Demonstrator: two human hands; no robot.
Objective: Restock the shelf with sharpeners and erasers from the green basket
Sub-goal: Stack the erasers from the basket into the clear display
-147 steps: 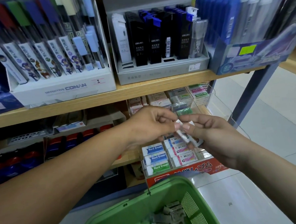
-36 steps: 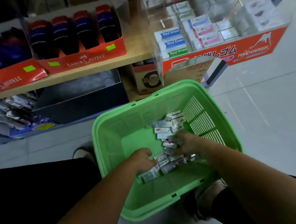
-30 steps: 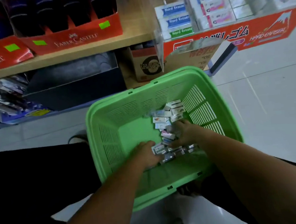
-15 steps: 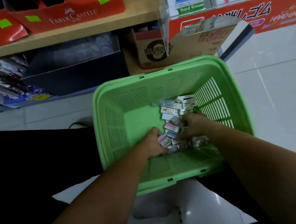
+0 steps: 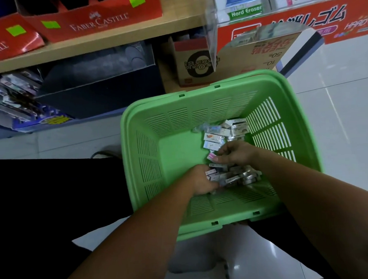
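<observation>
The green plastic basket (image 5: 137,163) w/ slotted walls stands on the white tile floor (image 5: 339,119), in front of the person and just below the wooden shelf (image 5: 108,39). Inside it, a loose pile of small boxed erasers and sharpeners (image 5: 216,135) lies along the right side of the bottom, from the far right corner to the near wall; the left part of the bottom is bare.

Both hands are down in the pile, close to each other but apart. The left hand (image 5: 201,180) lies knuckles-up on the near end of the pile, fingers curled downward among the boxes; cannot tell what they grip, the tips are hidden. The right hand (image 5: 237,155) is approx. in the middle of the pile, fingers bent and together, thumb tip pinching a pink-ended small box (image 5: 211,156).

On the shelf: red cardboard trays (image 5: 98,17) marked Faber-Castell at left, a red display box (image 5: 279,25) w/ clear front and "Hard Eraser" packs at right.
</observation>
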